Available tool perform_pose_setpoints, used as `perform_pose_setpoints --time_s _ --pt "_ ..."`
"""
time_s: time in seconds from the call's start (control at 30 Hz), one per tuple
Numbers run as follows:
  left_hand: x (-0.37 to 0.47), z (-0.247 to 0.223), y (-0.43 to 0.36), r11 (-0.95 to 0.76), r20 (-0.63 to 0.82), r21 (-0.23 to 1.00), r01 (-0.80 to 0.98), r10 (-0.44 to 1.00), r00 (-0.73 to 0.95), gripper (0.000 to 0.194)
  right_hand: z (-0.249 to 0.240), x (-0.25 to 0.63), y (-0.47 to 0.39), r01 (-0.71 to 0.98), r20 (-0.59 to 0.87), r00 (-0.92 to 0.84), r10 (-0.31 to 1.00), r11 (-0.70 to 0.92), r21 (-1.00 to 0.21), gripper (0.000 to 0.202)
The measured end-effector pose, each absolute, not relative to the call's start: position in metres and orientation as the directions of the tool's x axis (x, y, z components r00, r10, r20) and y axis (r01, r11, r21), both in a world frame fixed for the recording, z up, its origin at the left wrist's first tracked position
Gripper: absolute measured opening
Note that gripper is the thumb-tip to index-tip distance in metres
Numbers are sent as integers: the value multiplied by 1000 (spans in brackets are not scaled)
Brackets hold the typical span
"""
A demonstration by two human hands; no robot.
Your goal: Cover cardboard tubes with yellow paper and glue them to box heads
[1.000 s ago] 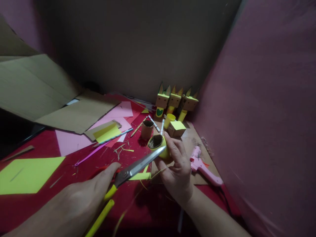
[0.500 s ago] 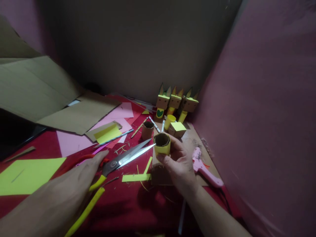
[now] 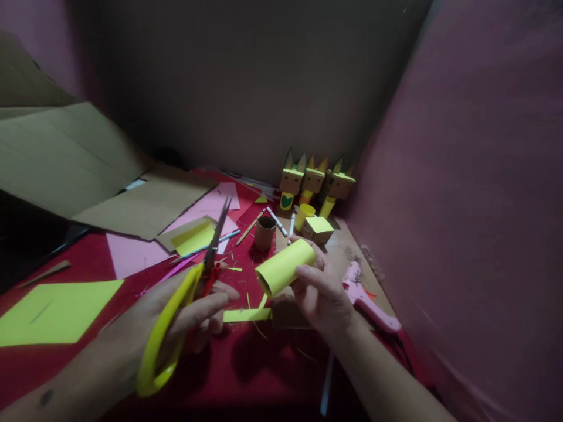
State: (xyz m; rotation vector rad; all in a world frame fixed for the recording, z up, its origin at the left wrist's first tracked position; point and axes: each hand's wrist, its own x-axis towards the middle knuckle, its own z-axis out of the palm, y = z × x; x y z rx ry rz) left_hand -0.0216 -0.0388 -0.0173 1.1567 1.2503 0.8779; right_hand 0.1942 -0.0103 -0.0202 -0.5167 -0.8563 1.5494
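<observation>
My left hand [image 3: 200, 313] is closed around the scissors [image 3: 176, 328], which have yellow and red handles; their blades are together and point up and away. In my right hand [image 3: 323, 287] lies a yellow paper-covered tube [image 3: 285, 266], held between thumb and fingers. It is tilted on its side, one open end facing down and left. Below the tube, thin yellow paper strips [image 3: 247, 315] rest on the red cloth. Just behind it stands a brown cardboard tube [image 3: 265, 233].
Three box-headed cardboard figures [image 3: 314, 181] stand at the back. Near them are a yellow-topped box [image 3: 319, 230] and a yellow cup-like tube [image 3: 304, 215]. A pink glue gun [image 3: 369, 305] lies at right. Cardboard sheets [image 3: 149, 202] and yellow paper [image 3: 59, 310] are at left.
The scissors have swung from pointing at the tube to pointing upward, and their blades have closed. My right hand has tipped the yellow tube from upright onto its side.
</observation>
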Motion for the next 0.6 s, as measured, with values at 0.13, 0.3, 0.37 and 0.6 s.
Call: perform_pose_setpoints --time_s 0.13,0.3,0.37,0.6 --pt "-6 -16 -35 195 -188 981 4 943 275 45 -20 196 -11 -617 84 -219 972 -72 -783 46" --pt "5 -20 -29 114 -101 993 -45 968 229 37 -24 194 -11 -592 77 -193 978 -53 -804 50" --pt "7 -18 -29 112 -92 989 -97 977 191 28 -25 195 -10 -551 70 -220 973 -65 -832 51" --pt "5 -9 -29 -175 167 967 183 984 57 26 -21 205 -14 195 279 -396 875 377 -905 37"
